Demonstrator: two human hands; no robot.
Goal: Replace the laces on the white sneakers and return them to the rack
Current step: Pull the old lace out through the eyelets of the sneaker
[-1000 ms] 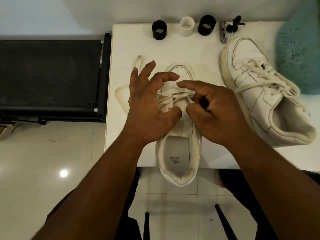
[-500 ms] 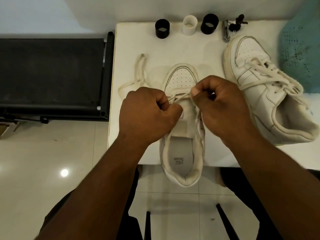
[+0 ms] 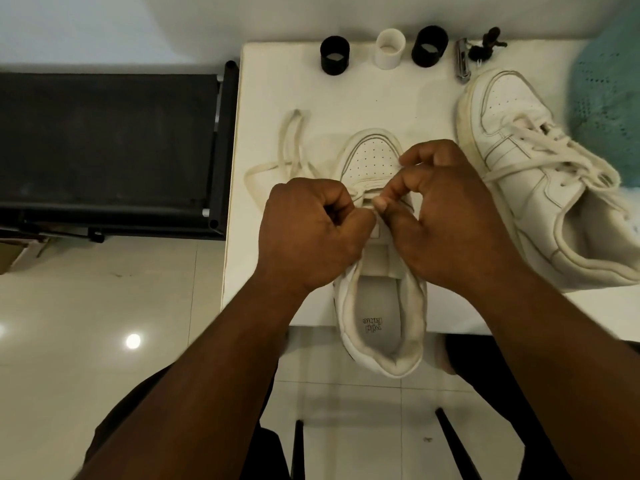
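Sneaker, near (image 3: 379, 271): white, toe pointing away, heel overhanging the table (image 3: 381, 98) edge toward the person; sits directly beneath both hands, probably so the eyelets face up for threading.
Lace (image 3: 363, 195): cream, short stretch visible across the lowest eyelets between the two hands; its loose remainder trails on the table beyond and outboard of the left hand.
Left hand (image 3: 311, 233): fingers curled into a fist, apparently gripping the lace; the grip itself is hidden inside the fist.
Right hand (image 3: 446, 216): thumb and forefinger pinching the lace end at the tongue, other fingers curled; likely drawing it taut against the left.
Second sneaker (image 3: 540, 174): beyond and outboard of the right hand, laced, lying at an angle, heel end cut off by the frame.
Three short tubes (image 3: 390, 48), two black and one white, at the far table edge; small metal items beside them, identity unclear.
Black rack (image 3: 104, 150): well outboard of the left hand.
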